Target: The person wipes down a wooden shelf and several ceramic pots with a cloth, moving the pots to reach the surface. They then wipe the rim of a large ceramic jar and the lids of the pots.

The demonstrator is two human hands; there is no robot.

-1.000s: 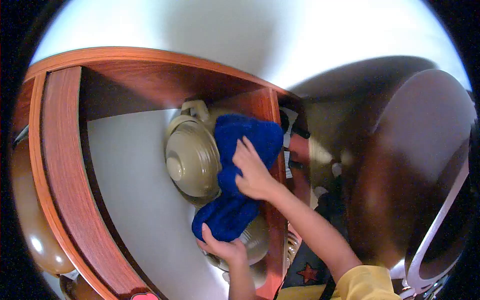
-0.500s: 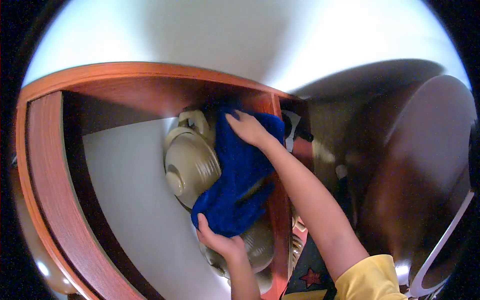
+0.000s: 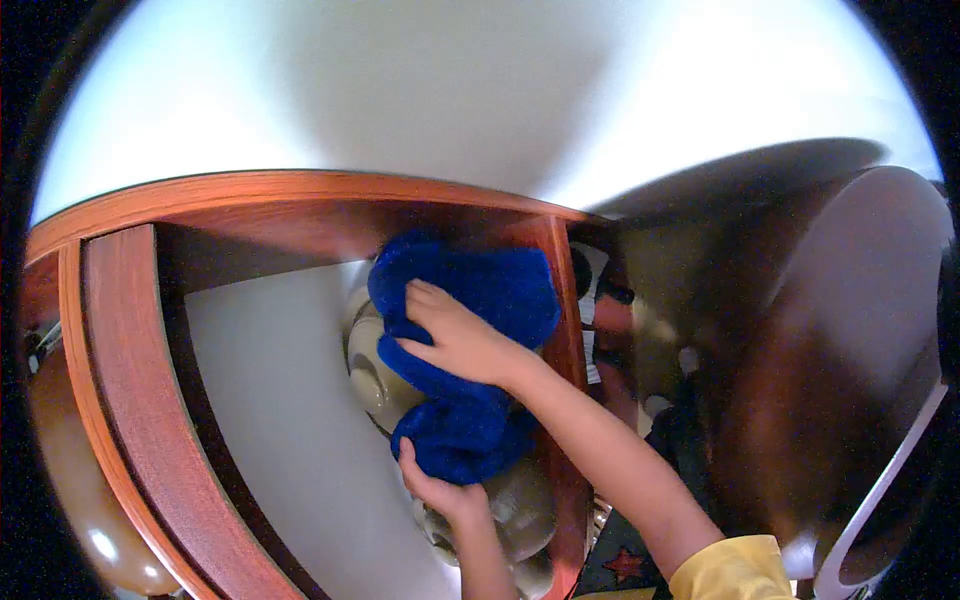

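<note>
A blue plush cloth (image 3: pixel 480 290) lies bunched over a glossy tan-brown ceramic vessel (image 3: pixel 375 385), hiding most of it. My right hand (image 3: pixel 455 335) presses the upper part of the cloth against the vessel, palm down, thumb apart from the fingers. Below it, my left hand (image 3: pixel 440 490) grips a lower fold of the cloth, its thumb on the near side and its other fingers hidden. A second shiny brown vessel (image 3: pixel 520 510) shows beneath the cloth beside my left wrist.
The vessels stand on a white surface (image 3: pixel 270 400) inside a reddish wooden frame (image 3: pixel 300 188). A pale wall (image 3: pixel 450 90) rises behind. A large dark oval panel (image 3: pixel 860 320) stands at right. Another shiny brown round object (image 3: pixel 100 500) sits beyond the left frame.
My right hand has moved left and down, bringing the cloth over more of the vessel, whose handle is now hidden. My left hand keeps its hold. The view has shifted slightly.
</note>
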